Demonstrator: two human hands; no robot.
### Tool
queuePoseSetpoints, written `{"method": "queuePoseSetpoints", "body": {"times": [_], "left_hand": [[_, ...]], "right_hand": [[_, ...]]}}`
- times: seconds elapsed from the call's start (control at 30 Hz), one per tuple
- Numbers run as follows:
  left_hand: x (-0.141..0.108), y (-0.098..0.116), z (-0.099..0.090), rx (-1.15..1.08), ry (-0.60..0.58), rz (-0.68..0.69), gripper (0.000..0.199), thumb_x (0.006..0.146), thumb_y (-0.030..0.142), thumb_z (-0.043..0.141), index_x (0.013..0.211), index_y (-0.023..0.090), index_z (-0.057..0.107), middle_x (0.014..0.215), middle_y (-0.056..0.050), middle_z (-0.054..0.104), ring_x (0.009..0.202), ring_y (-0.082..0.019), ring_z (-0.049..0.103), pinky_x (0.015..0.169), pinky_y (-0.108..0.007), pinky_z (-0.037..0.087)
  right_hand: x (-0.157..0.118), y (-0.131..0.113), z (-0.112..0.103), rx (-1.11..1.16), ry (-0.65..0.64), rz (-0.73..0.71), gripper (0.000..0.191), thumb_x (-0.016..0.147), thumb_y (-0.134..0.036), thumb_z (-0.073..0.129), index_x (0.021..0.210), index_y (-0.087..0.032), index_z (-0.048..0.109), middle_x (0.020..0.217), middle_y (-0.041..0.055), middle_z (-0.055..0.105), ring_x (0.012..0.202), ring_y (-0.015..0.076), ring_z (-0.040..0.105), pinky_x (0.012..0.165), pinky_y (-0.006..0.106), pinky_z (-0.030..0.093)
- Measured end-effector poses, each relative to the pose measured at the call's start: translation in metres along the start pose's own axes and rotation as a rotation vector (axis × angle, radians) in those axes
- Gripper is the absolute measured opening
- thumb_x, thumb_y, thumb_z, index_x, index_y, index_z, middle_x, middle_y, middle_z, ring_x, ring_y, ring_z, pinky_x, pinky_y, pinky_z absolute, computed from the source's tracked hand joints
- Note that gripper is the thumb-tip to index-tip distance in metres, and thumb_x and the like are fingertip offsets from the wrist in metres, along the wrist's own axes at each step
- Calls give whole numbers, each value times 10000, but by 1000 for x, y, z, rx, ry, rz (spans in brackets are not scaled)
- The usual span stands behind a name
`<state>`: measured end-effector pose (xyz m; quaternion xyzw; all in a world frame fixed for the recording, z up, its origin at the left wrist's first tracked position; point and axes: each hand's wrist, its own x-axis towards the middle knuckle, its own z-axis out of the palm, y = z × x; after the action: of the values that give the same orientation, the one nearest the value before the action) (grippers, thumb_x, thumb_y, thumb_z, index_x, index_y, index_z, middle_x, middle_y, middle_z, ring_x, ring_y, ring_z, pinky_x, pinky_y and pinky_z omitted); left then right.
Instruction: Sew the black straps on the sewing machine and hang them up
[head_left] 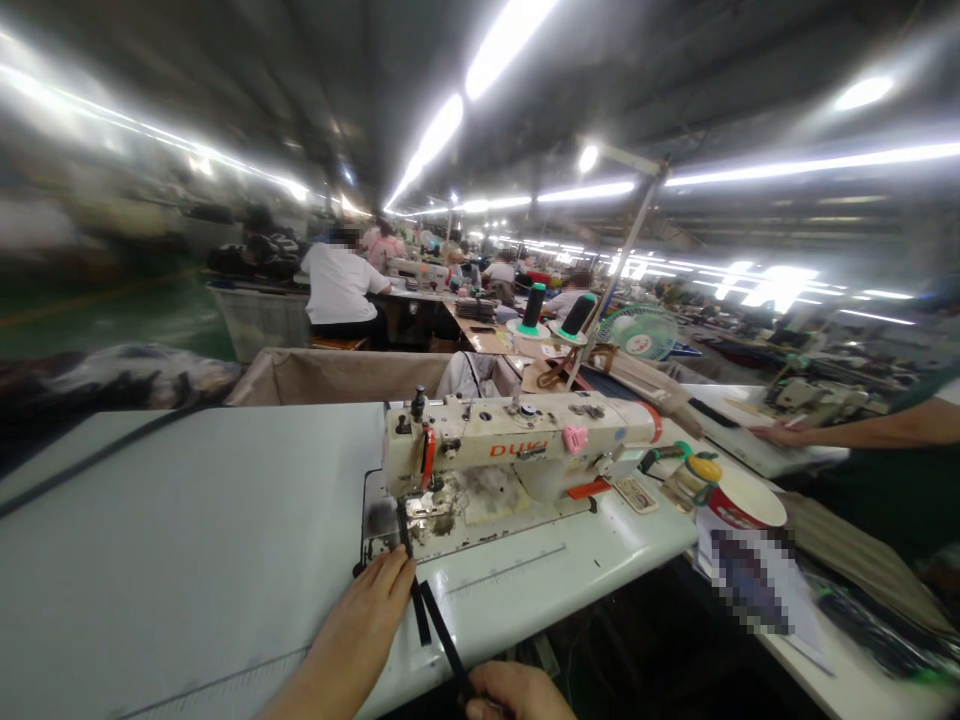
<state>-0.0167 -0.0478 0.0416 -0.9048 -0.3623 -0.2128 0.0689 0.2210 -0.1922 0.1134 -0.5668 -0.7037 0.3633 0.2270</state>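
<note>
A white sewing machine (517, 450) stands on a pale table, its needle end on the left. One narrow black strip (417, 600) runs from under the needle area toward me and over the table. My left hand (379, 590) lies on the table just left of this strip, fingers stretched out and fingertips against it. At the table's front edge my right hand (517, 690) is closed with thumb and fingers on a second black strip (445, 635), whose far end reaches up beside the first. The lower part of my right hand is cut off by the frame.
Behind the machine is a cloth-lined bin (337, 375). Black thread cones (533, 308) and a green fan (637, 332) stand beyond it. At right are a red and white tub (746, 497), a jar (691, 482) and another person's arm (877, 428). A white-shirted person (341, 285) sits ahead.
</note>
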Motion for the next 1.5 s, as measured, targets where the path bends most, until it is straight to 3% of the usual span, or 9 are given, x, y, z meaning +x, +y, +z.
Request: {"method": "queuePoseSetpoints", "body": {"times": [0.1, 0.2, 0.43, 0.57, 0.77, 1.03, 1.2, 1.33, 1.5], "left_hand": [[2, 2, -10, -39, -13, -14, 667, 837, -103, 354, 1398, 160, 602, 1465, -136, 611, 1365, -289, 588, 1169, -490, 487], [7, 5, -23, -72, -33, -19, 605, 876, -75, 363, 1394, 136, 594, 1462, -163, 603, 1357, -297, 591, 1171, -506, 477], [19, 11, -46, -88, -95, -25, 469, 949, -17, 401, 1371, 90, 575, 1443, -199, 595, 1344, -290, 591, 1180, -471, 459], [19, 11, -46, -140, -54, -62, 342, 1034, 125, 434, 1340, 108, 585, 1402, -194, 614, 1353, -292, 581, 1176, -489, 462], [17, 8, -45, -129, -60, -63, 444, 974, -5, 379, 1351, 108, 585, 1428, -186, 608, 1376, -276, 566, 1183, -487, 455], [28, -1, -40, -181, 23, -139, 369, 1006, 70, 424, 1297, 130, 643, 1349, -140, 675, 1403, -274, 536, 1268, -557, 302], [33, -6, -42, -283, 57, -195, 320, 1025, 140, 451, 1238, 158, 689, 1353, -126, 681, 1400, -275, 534, 1250, -563, 326], [44, -27, -43, -395, 68, -271, 242, 985, 177, 533, 1131, 191, 725, 1232, -105, 726, 1312, -277, 589, 1180, -520, 429], [75, -78, -28, -319, -27, -416, 302, 930, 223, 590, 1198, 142, 703, 1325, -149, 661, 1307, -293, 565, 1177, -451, 430]], "right_hand": [[-1, -16, -1, 3, 21, 45, 278, 962, -378, 541, 734, -224, 503, 736, -9, 595, 729, 165, 575, 658, 239, 423], [-3, -23, 0, 21, 30, 83, 268, 991, -370, 504, 767, -226, 537, 759, 7, 637, 759, 182, 611, 677, 247, 440], [-5, -13, 1, 84, 35, 80, 348, 1034, -466, 471, 836, -219, 615, 796, 25, 670, 745, 193, 637, 691, 276, 457], [-7, -12, 1, 98, 34, 80, 406, 1040, -531, 468, 869, -210, 650, 810, 36, 684, 757, 202, 650, 697, 287, 470], [-10, -9, 2, 129, 46, 116, 483, 1023, -620, 465, 901, -207, 682, 815, 53, 701, 754, 214, 653, 696, 307, 490], [-12, 1, 4, 141, 44, 143, 560, 994, -702, 462, 891, -202, 693, 830, 77, 708, 755, 227, 654, 736, 337, 519], [-11, 4, 5, 149, 26, 137, 545, 1006, -689, 448, 923, -204, 683, 824, 65, 697, 749, 216, 644, 716, 318, 499], [-10, 3, 8, 131, 35, 131, 459, 1017, -608, 477, 900, -207, 667, 819, 51, 693, 751, 207, 648, 698, 296, 479], [-8, -3, 7, 59, 39, 130, 296, 999, -414, 514, 782, -221, 569, 755, 10, 658, 741, 175, 633, 679, 256, 441]]}}
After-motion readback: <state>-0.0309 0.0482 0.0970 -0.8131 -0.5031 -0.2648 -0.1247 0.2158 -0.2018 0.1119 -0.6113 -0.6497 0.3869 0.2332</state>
